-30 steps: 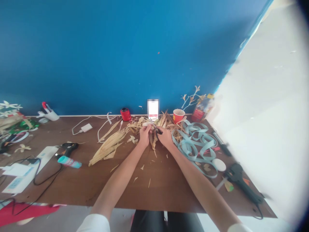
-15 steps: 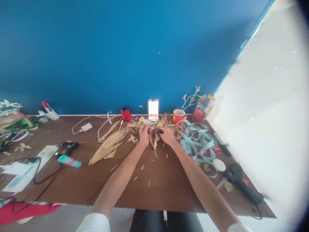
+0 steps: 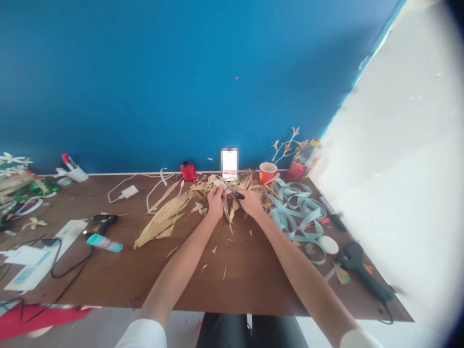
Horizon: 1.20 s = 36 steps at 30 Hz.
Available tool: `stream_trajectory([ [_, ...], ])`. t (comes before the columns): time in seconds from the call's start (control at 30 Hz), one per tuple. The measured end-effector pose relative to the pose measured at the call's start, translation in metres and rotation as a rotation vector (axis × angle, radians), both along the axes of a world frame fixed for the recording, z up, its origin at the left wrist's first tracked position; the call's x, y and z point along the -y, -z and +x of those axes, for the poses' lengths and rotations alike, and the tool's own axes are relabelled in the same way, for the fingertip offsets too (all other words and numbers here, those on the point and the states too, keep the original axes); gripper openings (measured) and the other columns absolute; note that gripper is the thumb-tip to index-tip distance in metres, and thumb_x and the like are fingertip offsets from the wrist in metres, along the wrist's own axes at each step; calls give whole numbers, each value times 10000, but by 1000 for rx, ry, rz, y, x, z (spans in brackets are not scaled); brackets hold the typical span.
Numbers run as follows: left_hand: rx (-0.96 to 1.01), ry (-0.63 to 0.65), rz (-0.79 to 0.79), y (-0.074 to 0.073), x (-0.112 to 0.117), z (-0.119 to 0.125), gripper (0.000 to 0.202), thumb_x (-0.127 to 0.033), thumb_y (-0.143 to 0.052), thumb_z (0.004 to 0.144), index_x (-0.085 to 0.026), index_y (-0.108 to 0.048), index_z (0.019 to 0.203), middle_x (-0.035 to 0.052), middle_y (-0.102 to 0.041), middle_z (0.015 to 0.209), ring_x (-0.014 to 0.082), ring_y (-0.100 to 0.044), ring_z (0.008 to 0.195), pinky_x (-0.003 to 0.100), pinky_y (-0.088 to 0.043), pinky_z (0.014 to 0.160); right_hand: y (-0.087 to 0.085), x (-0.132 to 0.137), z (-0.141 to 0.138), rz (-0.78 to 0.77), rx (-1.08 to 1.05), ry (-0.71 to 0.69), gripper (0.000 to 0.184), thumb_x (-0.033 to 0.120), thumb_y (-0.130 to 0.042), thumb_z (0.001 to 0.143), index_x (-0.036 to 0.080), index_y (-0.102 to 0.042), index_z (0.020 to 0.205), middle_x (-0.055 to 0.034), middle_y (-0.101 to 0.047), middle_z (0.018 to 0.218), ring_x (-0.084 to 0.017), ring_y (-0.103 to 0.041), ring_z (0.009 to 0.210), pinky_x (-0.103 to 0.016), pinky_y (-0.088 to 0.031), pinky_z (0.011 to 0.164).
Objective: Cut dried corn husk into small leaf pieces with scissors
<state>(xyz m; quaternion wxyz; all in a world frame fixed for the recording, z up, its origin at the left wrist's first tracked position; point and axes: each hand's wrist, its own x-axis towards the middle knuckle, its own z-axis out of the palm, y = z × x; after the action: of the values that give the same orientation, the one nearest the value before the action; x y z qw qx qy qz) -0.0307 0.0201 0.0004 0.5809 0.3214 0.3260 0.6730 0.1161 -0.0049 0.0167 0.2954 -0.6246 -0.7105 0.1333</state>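
Note:
Over a heap of dried corn husks [image 3: 252, 180], my right hand [image 3: 251, 202] is closed around the dark handles of a pair of scissors [image 3: 239, 195]. The blades point up and left toward my left hand [image 3: 216, 200]. Its fingers are pinched on a pale piece of husk [image 3: 219, 183], close by the blades. Whether the blades touch that piece is too small to tell. Husk strips hang below and between both hands. A long bundle of husks [image 3: 163, 220] lies to the left of my left forearm.
A red paper cup [image 3: 268, 173], a bottle [image 3: 302, 162] and looped light-blue ribbon [image 3: 290, 208] are on the right. A glue gun [image 3: 364, 273] rests at the right edge, another glue gun [image 3: 103, 224] by a power strip [image 3: 47, 256] on the left. A lit phone [image 3: 229, 163] stands against the wall.
The view has shifted very slightly. Both hands keep nearly the same place and grip, with the scissors still by the pale husk piece.

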Motion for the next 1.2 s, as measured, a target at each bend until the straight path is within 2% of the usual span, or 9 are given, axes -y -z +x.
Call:
stream_trajectory([
  [0.23, 5, 17, 5, 3, 0, -1, 248, -324, -735, 699, -151, -560, 670, -36, -542, 630, 48, -468, 516, 192, -334, 506, -1, 0, 2, -7, -95, -29, 290, 285, -619, 749, 274, -729, 1017, -6, -722, 807, -196, -632, 756, -258, -452, 679],
  [0.37, -31, 9, -12, 3, 0, 0, 272, -345, -751, 686, -153, -560, 670, -35, -550, 624, 49, -469, 515, 193, -341, 512, 0, 2, -2, -14, -141, -52, 280, 324, -626, 749, 275, -724, 1006, 9, -701, 751, -186, -619, 721, -255, -456, 653],
  [0.67, -84, 7, -6, 3, 1, 0, 301, -393, -768, 689, -146, -596, 677, -22, -567, 619, 48, -444, 503, 200, -329, 506, -3, 3, -2, 0, -102, -56, 252, 297, -605, 745, 266, -720, 968, 8, -681, 721, -177, -592, 689, -248, -428, 627],
  [0.8, -63, 21, 2, 1, 2, 0, 294, -377, -777, 680, -145, -596, 683, -24, -568, 634, 43, -455, 515, 194, -334, 514, -2, 2, -2, -11, -91, -55, 267, 330, -613, 751, 273, -722, 988, 6, -682, 723, -181, -590, 681, -257, -425, 630],
  [1.0, -40, 23, -16, 4, 0, 1, 296, -362, -777, 669, -146, -575, 664, -25, -570, 621, 45, -464, 507, 194, -340, 512, -1, 1, -1, -17, -72, -59, 298, 267, -616, 728, 270, -729, 1004, -2, -700, 773, -186, -601, 710, -261, -442, 653],
  [1.2, -17, 20, -25, 6, -2, 1, 278, -337, -773, 666, -147, -570, 671, -31, -565, 624, 41, -467, 506, 191, -351, 518, -2, 1, -2, -28, -62, -60, 301, 284, -628, 731, 271, -729, 1015, -4, -701, 764, -196, -613, 718, -278, -466, 685],
])
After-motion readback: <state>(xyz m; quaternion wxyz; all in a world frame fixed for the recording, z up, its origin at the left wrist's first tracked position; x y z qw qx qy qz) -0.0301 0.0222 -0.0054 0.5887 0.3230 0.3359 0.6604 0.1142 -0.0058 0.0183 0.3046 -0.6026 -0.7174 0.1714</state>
